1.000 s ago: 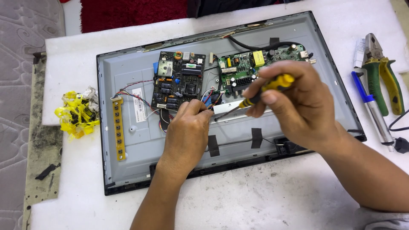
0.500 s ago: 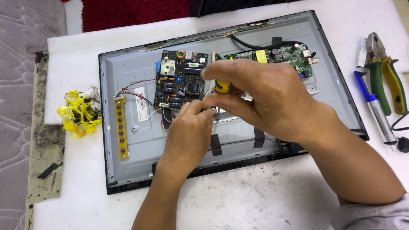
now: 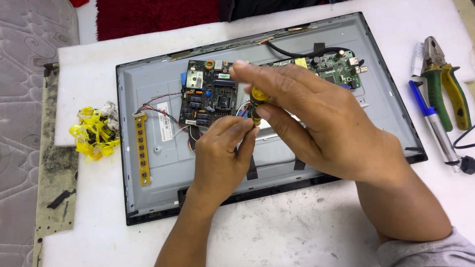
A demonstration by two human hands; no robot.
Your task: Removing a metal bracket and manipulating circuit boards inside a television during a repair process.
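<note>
A flat-screen panel point(image 3: 148, 163) lies face down with its grey metal back bare. A dark circuit board point(image 3: 205, 96) sits on it at upper middle, and a green board point(image 3: 336, 66) at upper right. My right hand point(image 3: 316, 118) grips a yellow-and-black screwdriver point(image 3: 256, 101), held nearly upright over the panel's middle. My left hand point(image 3: 222, 153) pinches the screwdriver's lower shaft with fingertips, just right of the dark board. The tip is hidden by my fingers. A narrow yellow button strip point(image 3: 142, 148) with red and black wires lies at the panel's left.
Green-handled pliers point(image 3: 445, 84) and a blue-and-silver pen-shaped tool point(image 3: 433, 123) lie on the white table point(image 3: 297, 232) to the right. A crumpled yellow wad point(image 3: 94, 131) sits left of the panel. A red mat point(image 3: 153, 15) lies beyond the table, and a dirty strip point(image 3: 57, 173) runs along its left edge.
My right hand has swung the screwdriver from lying slanted over the green board to standing nearly upright at the panel's middle. My left fingers have closed in on its lower shaft.
</note>
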